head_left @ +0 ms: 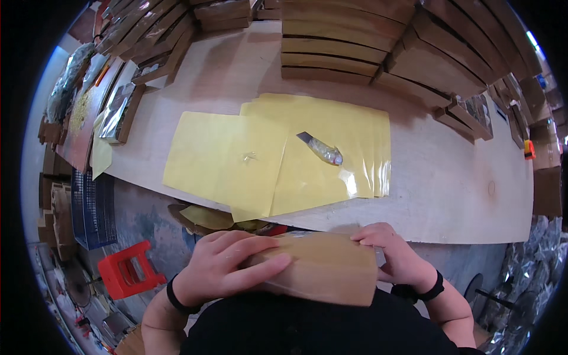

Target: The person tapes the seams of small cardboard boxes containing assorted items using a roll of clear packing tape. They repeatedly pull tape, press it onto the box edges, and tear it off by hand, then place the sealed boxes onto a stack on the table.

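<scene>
A brown cardboard box (328, 266) is held close against my body, just off the table's front edge. My left hand (228, 263) grips its left end, fingers lying across the top and thumb along the near part. At the opposite end, my right hand (397, 254) has its fingertips on the far corner; its lower fingers are partly hidden beside the box. Beyond the box, a dark blade with a handle wrapped in clear tape (322, 151) lies on overlapping yellow sheets (207, 148). Some small pale scraps (248, 156) rest on the left sheet.
Stacked cardboard boxes (337, 41) line the back of the pale table (455, 195). An open box (121, 112) with clear-wrapped contents stands at the left. Below are a blue crate (92, 207) and a red stool (130, 272). Shiny plastic-wrapped goods (535, 266) pile up at right.
</scene>
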